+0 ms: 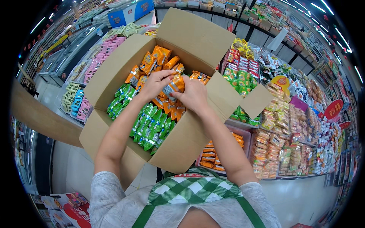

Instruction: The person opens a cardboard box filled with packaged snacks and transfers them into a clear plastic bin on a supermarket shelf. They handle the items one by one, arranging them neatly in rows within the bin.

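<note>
Between my two hands is an orange snack packet (177,83), held over an open cardboard box (182,142). My left hand (155,84) grips its left side with thumb and fingers. My right hand (194,92) has hold of the right side, thumb across the front. Inside the box, green snack packets (148,125) stand in close rows in the part nearest me. Orange packets (148,62) lie more loosely toward the far side, and others stand in a row (169,107) just below my hands. The box's flaps are folded outward.
Right of the box, a plastic bin (248,142) holds orange packets, beside bins of green packets (242,79) and stacked wrapped snacks (268,148). A loose cardboard piece (256,101) rests over the green ones. Pink packets (97,64) lie to the left, with freezers (71,54) beyond.
</note>
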A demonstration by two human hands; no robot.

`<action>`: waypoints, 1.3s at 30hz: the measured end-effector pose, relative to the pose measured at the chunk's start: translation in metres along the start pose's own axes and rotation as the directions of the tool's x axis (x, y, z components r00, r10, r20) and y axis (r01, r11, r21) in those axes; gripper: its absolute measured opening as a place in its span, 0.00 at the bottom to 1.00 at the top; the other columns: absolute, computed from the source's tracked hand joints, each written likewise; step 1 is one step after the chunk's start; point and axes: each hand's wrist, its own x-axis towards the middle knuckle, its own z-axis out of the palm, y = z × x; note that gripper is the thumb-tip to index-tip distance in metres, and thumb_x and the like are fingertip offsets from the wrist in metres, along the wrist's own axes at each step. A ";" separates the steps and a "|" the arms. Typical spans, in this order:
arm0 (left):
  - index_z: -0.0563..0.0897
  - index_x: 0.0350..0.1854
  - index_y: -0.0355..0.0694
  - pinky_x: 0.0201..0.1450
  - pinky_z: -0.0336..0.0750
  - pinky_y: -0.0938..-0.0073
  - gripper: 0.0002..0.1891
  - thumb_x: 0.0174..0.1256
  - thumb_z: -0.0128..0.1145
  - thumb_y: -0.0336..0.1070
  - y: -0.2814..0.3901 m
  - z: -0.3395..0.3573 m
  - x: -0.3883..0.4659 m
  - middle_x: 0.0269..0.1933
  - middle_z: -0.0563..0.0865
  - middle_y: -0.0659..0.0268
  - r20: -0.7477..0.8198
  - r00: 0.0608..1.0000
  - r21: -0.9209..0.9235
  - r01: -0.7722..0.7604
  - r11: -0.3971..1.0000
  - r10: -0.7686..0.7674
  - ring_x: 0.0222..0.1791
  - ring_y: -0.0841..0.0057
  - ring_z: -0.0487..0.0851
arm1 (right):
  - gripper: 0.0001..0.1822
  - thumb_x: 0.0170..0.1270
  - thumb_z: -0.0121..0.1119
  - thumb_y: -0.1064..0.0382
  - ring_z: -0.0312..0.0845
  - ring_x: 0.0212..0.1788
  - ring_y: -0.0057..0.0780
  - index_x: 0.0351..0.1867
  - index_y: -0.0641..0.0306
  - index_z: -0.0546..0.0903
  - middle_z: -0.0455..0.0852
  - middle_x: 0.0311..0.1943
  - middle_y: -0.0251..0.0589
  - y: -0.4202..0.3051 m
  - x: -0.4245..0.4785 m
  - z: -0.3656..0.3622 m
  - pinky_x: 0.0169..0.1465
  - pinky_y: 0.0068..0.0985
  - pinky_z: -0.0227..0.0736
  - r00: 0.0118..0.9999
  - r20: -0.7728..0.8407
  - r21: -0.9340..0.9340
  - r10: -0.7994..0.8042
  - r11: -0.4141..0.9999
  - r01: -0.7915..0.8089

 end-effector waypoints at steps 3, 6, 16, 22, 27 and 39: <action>0.84 0.45 0.30 0.39 0.69 0.81 0.10 0.69 0.56 0.31 -0.005 0.005 -0.005 0.33 0.80 0.70 -0.127 0.990 0.003 -0.069 0.998 0.069 0.36 0.84 0.76 | 0.34 0.46 0.74 0.40 0.84 0.41 0.49 0.45 0.65 0.78 0.86 0.31 0.52 -0.009 0.001 -0.005 0.44 0.41 0.76 0.998 0.050 0.003 0.028 1.000 -0.028; 0.85 0.41 0.30 0.37 0.70 0.80 0.09 0.68 0.58 0.31 -0.013 0.008 0.000 0.29 0.81 0.69 -0.239 0.970 -0.036 -0.050 0.998 0.040 0.32 0.84 0.77 | 0.35 0.49 0.70 0.35 0.84 0.39 0.48 0.44 0.66 0.77 0.86 0.30 0.53 -0.001 0.005 0.007 0.43 0.43 0.75 0.999 0.035 0.148 -0.034 0.989 0.028; 0.83 0.26 0.34 0.25 0.68 0.72 0.19 0.71 0.57 0.46 -0.015 0.005 0.011 0.22 0.82 0.60 -0.411 0.887 0.315 -0.076 0.946 0.208 0.20 0.72 0.77 | 0.24 0.60 0.69 0.49 0.78 0.31 0.26 0.47 0.67 0.78 0.83 0.28 0.40 0.005 0.007 0.010 0.38 0.29 0.72 0.997 0.068 0.340 -0.044 0.940 0.018; 0.72 0.13 0.39 0.20 0.57 0.71 0.31 0.75 0.50 0.55 -0.051 -0.046 0.011 0.14 0.68 0.73 -0.645 0.731 -0.148 0.168 0.975 -0.224 0.15 0.81 0.67 | 0.23 0.58 0.69 0.62 0.84 0.42 0.39 0.52 0.69 0.76 0.86 0.39 0.51 0.015 0.008 0.010 0.46 0.31 0.76 0.997 0.006 0.590 -0.071 0.805 0.054; 0.72 0.52 0.40 0.31 0.73 0.78 0.26 0.72 0.47 0.62 -0.028 -0.019 -0.006 0.35 0.76 0.69 -0.167 0.829 -0.474 0.407 0.781 -0.533 0.29 0.83 0.73 | 0.20 0.57 0.66 0.69 0.83 0.43 0.45 0.51 0.68 0.76 0.85 0.42 0.52 0.006 0.008 0.020 0.47 0.34 0.76 0.945 -0.325 0.359 -0.025 0.922 0.148; 0.76 0.54 0.33 0.44 0.86 0.62 0.19 0.68 0.62 0.38 -0.024 -0.012 -0.010 0.48 0.85 0.59 -0.176 0.836 -0.824 0.164 0.542 -0.520 0.44 0.69 0.86 | 0.16 0.52 0.65 0.70 0.79 0.50 0.39 0.44 0.61 0.84 0.84 0.45 0.46 0.017 0.013 0.024 0.52 0.34 0.75 0.866 -0.312 0.045 -0.390 0.905 0.424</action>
